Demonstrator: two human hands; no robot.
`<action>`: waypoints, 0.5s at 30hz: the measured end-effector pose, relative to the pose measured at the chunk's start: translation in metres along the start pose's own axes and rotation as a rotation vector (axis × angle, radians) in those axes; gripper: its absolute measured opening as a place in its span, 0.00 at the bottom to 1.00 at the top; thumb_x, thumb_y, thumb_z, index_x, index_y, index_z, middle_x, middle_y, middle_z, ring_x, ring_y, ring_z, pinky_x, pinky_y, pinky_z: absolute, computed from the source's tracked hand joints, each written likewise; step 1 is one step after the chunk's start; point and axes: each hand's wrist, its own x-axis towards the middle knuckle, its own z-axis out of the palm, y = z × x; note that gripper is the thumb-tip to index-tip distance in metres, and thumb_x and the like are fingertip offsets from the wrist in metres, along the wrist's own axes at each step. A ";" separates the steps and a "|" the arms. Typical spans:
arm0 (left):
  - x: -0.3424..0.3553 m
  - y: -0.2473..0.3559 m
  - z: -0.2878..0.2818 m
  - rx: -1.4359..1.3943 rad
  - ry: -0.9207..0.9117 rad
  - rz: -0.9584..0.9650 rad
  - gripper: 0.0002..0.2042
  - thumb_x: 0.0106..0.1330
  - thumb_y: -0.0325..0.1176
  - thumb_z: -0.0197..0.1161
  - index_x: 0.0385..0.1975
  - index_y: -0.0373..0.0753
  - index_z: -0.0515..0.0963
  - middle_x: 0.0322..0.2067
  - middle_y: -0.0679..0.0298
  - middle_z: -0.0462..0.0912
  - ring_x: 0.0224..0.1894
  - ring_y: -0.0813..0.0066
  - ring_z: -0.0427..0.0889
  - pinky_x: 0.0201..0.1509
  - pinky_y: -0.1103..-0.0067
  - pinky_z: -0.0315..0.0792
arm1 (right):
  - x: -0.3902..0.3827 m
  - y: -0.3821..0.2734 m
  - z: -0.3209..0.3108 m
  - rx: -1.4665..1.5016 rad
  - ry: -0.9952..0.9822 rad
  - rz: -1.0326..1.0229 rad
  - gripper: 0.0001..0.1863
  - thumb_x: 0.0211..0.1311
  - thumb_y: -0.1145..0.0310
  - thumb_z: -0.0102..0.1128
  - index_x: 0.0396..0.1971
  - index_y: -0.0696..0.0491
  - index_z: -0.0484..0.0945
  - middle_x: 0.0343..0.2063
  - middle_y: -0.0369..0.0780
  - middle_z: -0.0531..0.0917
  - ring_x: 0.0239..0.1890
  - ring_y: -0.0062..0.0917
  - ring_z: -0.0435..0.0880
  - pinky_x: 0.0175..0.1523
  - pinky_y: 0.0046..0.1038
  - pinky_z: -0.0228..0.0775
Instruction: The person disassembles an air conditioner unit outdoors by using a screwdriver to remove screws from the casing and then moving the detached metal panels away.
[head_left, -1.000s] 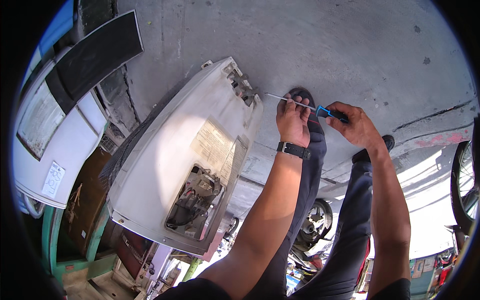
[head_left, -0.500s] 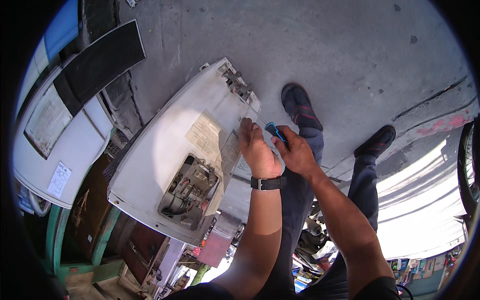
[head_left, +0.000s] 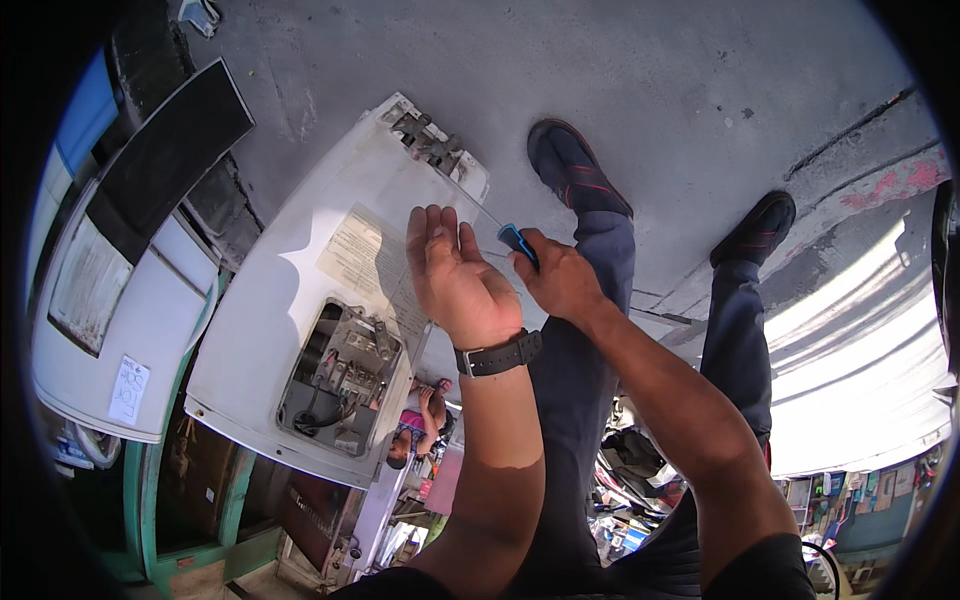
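Observation:
A white air-conditioner outdoor unit (head_left: pixel 260 310) stands in front of me to the left. Pipe valves (head_left: pixel 430 145) show at its far corner, and through an opening in its panel I see a terminal block with wires (head_left: pixel 350 375). My right hand (head_left: pixel 568 282) is closed around the blue and black handle of a screwdriver (head_left: pixel 517 242). The thin shaft slants toward the valves; whether its tip touches anything I cannot tell. My left hand (head_left: pixel 462 285), with a black watch on the wrist, is palm up with fingers stretched out, beside the unit's printed label (head_left: pixel 365 255).
Grey concrete floor (head_left: pixel 650 70) stretches beyond my shoes. A white panel with a black strip (head_left: pixel 170 160) and a green frame (head_left: pixel 145 500) stand at the left. Another person (head_left: pixel 415 430) is in the background behind the unit. A bright white sheet (head_left: pixel 850 380) lies at the right.
My left hand has moved left and turned palm up, its fingers extended. My right hand still grips the screwdriver, now slightly farther left. The view has shifted, and another person has come into sight.

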 end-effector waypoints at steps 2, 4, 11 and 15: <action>0.004 -0.003 -0.005 0.011 0.029 -0.008 0.22 0.66 0.23 0.51 0.61 0.32 0.64 0.55 0.59 0.70 0.56 0.70 0.71 0.60 0.74 0.65 | 0.009 0.014 -0.035 0.030 -0.045 0.076 0.16 0.63 0.56 0.55 0.44 0.50 0.76 0.33 0.48 0.84 0.42 0.46 0.83 0.49 0.42 0.74; 0.002 -0.010 -0.004 -0.021 -0.015 -0.079 0.22 0.65 0.23 0.52 0.61 0.32 0.65 0.54 0.60 0.71 0.55 0.71 0.71 0.60 0.74 0.65 | 0.018 0.030 -0.065 -0.145 0.113 0.085 0.19 0.64 0.53 0.53 0.47 0.49 0.78 0.32 0.48 0.85 0.41 0.44 0.83 0.48 0.39 0.73; -0.014 -0.021 0.003 -0.044 -0.087 -0.170 0.23 0.65 0.24 0.53 0.61 0.32 0.65 0.52 0.61 0.72 0.54 0.71 0.72 0.59 0.75 0.66 | 0.059 0.014 -0.072 -0.119 0.074 0.115 0.22 0.66 0.50 0.51 0.50 0.50 0.76 0.35 0.48 0.85 0.45 0.44 0.82 0.50 0.41 0.72; -0.016 -0.017 0.006 -0.040 -0.096 -0.172 0.22 0.65 0.25 0.54 0.60 0.33 0.66 0.51 0.62 0.74 0.54 0.71 0.73 0.59 0.75 0.66 | 0.064 0.010 -0.051 -0.153 0.047 0.028 0.22 0.66 0.51 0.52 0.52 0.49 0.74 0.40 0.49 0.84 0.48 0.45 0.81 0.51 0.42 0.72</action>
